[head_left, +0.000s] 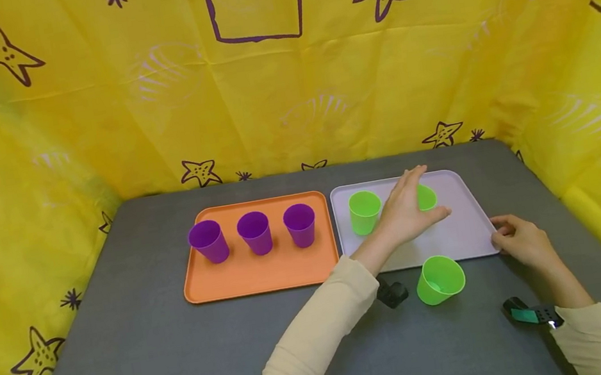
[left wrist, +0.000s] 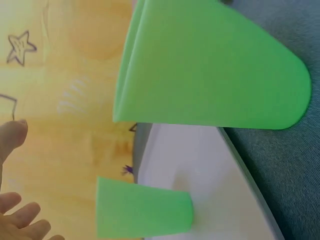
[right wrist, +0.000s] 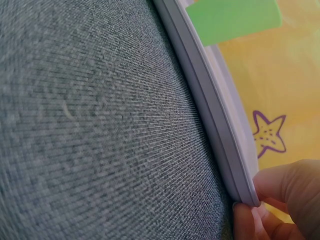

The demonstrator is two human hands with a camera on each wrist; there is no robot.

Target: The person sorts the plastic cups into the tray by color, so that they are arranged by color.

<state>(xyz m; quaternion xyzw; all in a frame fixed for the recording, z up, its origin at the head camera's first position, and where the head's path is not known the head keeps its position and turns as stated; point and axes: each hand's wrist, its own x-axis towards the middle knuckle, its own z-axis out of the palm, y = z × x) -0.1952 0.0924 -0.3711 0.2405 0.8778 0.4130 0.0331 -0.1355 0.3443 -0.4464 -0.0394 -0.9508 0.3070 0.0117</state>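
My left hand (head_left: 405, 207) reaches over the lilac tray (head_left: 469, 224) with thumb and fingers spread, holding nothing. Just behind it stands a green cup (head_left: 426, 197), partly hidden by the hand. Another green cup (head_left: 364, 212) is upright on the tray's left side. In front of the tray, on the table, is a third green cup (head_left: 440, 283), which fills much of the left wrist view. The near right corner of the tray is pinched between thumb and fingers of my right hand (head_left: 524, 241), seen closely in the right wrist view.
An orange tray (head_left: 261, 277) lies left of the lilac one. On it stand a left purple cup (head_left: 209, 242), a middle purple cup (head_left: 256, 233) and a right purple cup (head_left: 300, 225). Yellow patterned cloth (head_left: 264, 102) surrounds the grey table (head_left: 125, 343).
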